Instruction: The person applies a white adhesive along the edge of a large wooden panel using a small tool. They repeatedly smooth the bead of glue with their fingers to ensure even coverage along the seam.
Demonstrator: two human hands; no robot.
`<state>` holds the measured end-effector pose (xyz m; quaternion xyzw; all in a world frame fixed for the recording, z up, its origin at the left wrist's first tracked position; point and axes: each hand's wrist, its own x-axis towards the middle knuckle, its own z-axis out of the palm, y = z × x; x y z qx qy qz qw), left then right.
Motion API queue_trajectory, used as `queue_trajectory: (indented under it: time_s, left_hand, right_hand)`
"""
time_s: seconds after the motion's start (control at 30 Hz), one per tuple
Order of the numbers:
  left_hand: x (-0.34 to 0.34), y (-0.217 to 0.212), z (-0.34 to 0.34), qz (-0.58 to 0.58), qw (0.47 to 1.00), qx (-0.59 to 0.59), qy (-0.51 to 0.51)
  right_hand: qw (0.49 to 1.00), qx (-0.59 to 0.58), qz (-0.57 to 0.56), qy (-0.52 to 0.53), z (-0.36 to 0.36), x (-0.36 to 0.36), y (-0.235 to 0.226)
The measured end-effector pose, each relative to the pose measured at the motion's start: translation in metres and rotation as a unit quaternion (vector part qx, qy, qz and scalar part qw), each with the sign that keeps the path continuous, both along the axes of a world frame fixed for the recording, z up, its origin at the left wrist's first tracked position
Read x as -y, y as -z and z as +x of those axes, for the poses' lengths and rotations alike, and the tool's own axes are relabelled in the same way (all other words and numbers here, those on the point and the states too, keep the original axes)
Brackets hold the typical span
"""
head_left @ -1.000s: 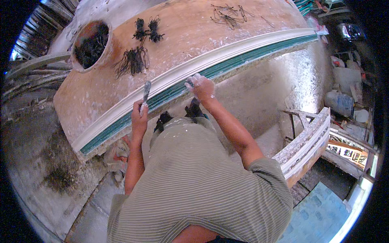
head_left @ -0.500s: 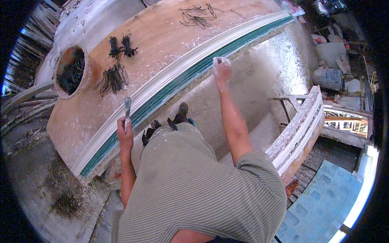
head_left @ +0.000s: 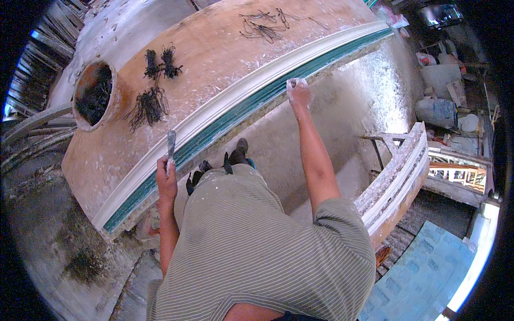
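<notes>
My left hand (head_left: pixel 166 181) is closed around the handle of a narrow grey putty knife (head_left: pixel 171 143), its blade pointing away from me over the white molding. A long curved white plaster molding (head_left: pixel 230 99) runs along the near edge of the bench, with a green strip (head_left: pixel 235 111) in front of it. My right hand (head_left: pixel 301 95) hovers at the green strip further to the right, curled and smeared with white. Something whitish shows at its fingers, but I cannot make out what it is.
On the orange-brown bench (head_left: pixel 203 64) lie bundles of dark wire (head_left: pixel 150 107) and loose wires (head_left: pixel 262 29). A round pot (head_left: pixel 113 99) with dark strands stands at the left. A second white molding (head_left: pixel 399 176) rests at my right, near a blue drum (head_left: pixel 436 113).
My right hand has moved slightly right and down, staying near the green strip. My left hand keeps the putty knife, its blade now tilted slightly further right.
</notes>
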<state>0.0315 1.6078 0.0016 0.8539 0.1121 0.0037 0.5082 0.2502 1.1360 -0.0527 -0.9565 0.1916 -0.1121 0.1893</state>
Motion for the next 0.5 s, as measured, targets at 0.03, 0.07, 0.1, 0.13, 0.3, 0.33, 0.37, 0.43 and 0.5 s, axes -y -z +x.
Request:
queue_trajectory:
  time_s: [0.03, 0.07, 0.1, 0.13, 0.3, 0.33, 0.37, 0.43, 0.5]
  left_hand:
    - [0.0, 0.001, -0.001, -0.001, 1.0, -0.004, -0.005]
    - [0.001, -0.002, -0.001, 0.008, 1.0, -0.004, -0.008]
    - [0.004, -0.005, -0.001, 0.017, 1.0, -0.004, -0.011]
    - [0.005, -0.008, -0.001, 0.027, 1.0, -0.004, -0.015]
    - [0.002, -0.012, -0.007, 0.023, 0.998, 0.019, -0.052]
    - [0.001, -0.014, -0.011, 0.023, 0.998, 0.018, -0.059]
    - [0.0, -0.016, -0.014, 0.026, 0.997, 0.003, -0.073]
    - [-0.003, -0.021, -0.023, 0.03, 0.994, -0.026, -0.102]
    - [-0.009, -0.025, -0.033, 0.028, 0.992, -0.038, -0.12]
  right_hand:
    - [1.0, -0.014, -0.009, 0.0, 0.001, -0.003, -0.004]
    - [1.0, -0.023, -0.009, 0.003, 0.002, -0.003, -0.005]
    - [0.999, -0.031, -0.01, 0.004, 0.004, -0.002, -0.005]
    - [0.999, -0.04, -0.01, 0.005, 0.006, -0.001, -0.006]
    - [0.997, -0.009, 0.073, 0.023, 0.023, -0.016, -0.006]
    - [0.995, -0.01, 0.096, 0.018, 0.029, -0.023, -0.008]
    - [0.996, 0.002, 0.09, -0.007, 0.034, -0.034, -0.011]
    - [0.997, -0.026, 0.064, -0.019, 0.049, -0.057, -0.018]
    - [0.997, -0.042, 0.055, -0.044, 0.063, -0.092, -0.049]
